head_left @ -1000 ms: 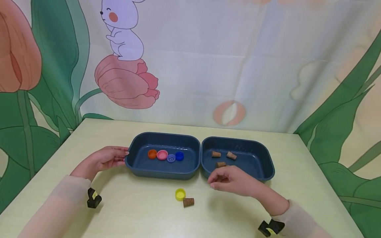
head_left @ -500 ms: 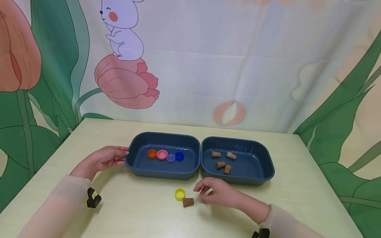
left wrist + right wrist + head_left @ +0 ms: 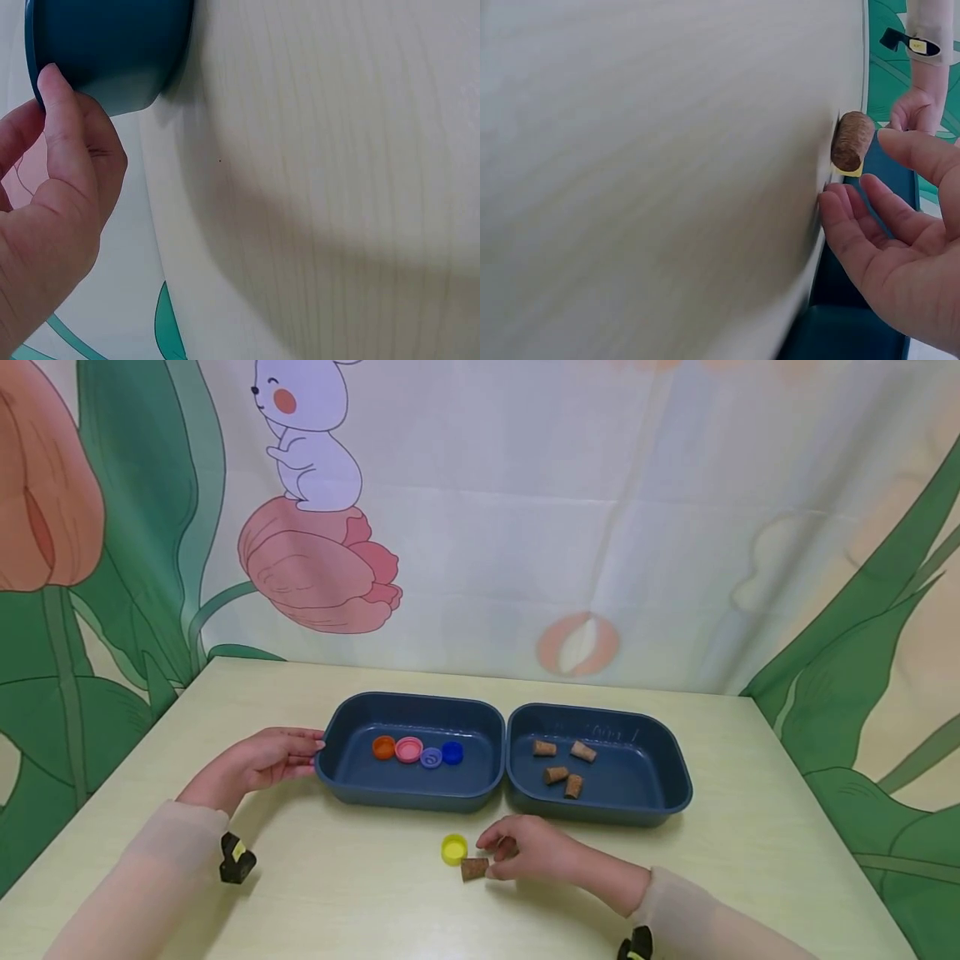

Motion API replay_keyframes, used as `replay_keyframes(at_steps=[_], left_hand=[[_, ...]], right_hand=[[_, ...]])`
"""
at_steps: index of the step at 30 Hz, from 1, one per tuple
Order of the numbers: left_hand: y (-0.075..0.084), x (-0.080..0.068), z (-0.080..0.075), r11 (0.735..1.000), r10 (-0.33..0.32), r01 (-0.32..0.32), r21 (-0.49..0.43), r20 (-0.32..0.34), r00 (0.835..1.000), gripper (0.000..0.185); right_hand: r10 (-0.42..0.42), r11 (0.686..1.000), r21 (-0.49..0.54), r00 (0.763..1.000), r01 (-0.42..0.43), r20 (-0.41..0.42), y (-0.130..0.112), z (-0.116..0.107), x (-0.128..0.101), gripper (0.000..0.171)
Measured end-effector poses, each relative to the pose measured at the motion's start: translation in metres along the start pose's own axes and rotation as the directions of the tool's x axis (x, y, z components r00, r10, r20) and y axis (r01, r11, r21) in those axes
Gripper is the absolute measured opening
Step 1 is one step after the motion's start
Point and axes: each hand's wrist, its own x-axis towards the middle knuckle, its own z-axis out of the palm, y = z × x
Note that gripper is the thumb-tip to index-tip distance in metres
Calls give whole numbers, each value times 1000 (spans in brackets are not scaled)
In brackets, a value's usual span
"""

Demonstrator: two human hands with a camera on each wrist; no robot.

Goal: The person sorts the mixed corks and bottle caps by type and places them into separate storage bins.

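Observation:
My left hand [image 3: 273, 756] holds the left end of a dark blue tray [image 3: 408, 797], thumb and fingers at its rim [image 3: 64, 150]. In that tray lie several bottle caps: an orange cap [image 3: 383, 747], a pink cap [image 3: 408, 749], a purple cap [image 3: 431, 758] and a blue cap [image 3: 452, 752]. On the table in front, a brown cork [image 3: 474, 869] lies on its side beside a yellow cap [image 3: 453, 850]. My right hand [image 3: 532, 852] is at the cork's right end, thumb and fingers spread apart; in the right wrist view the cork [image 3: 852, 141] sits just beyond the fingertips.
A second dark blue tray [image 3: 637, 814] stands right against the first, with several corks [image 3: 556, 775] in it. Both stand on a pale wooden table [image 3: 337, 893]. Behind the table hangs a printed cloth [image 3: 480, 527] with a rabbit and tulips.
My right hand has come away from the right tray, moving left and toward me to the cork on the table. A cork it hid in that tray now shows. My left hand has stayed put.

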Motion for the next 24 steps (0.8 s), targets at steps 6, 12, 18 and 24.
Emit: replay_keyframes(at_steps=[6,12,18,24], left_hand=[[-3,3,-1,1000,-2,2,-18,10,1000,50],[-4,3,-2,1000,6,-5,-13,20,1000,47],[-3,4,-2,1000,-3,4,-18,10,1000,44],[-2,3,-2,1000,-2,3,-22,12,1000,44]], right_hand=[[-14,999,-34,1000,14,9,-2,-1,1,30],[-30,994,-101,999,29,-10,-2,2,3,25],[-59,988,-145,998,54,-32,-3,5,4,20],[-103,977,-192,994,95,-33,-4,6,4,14]])
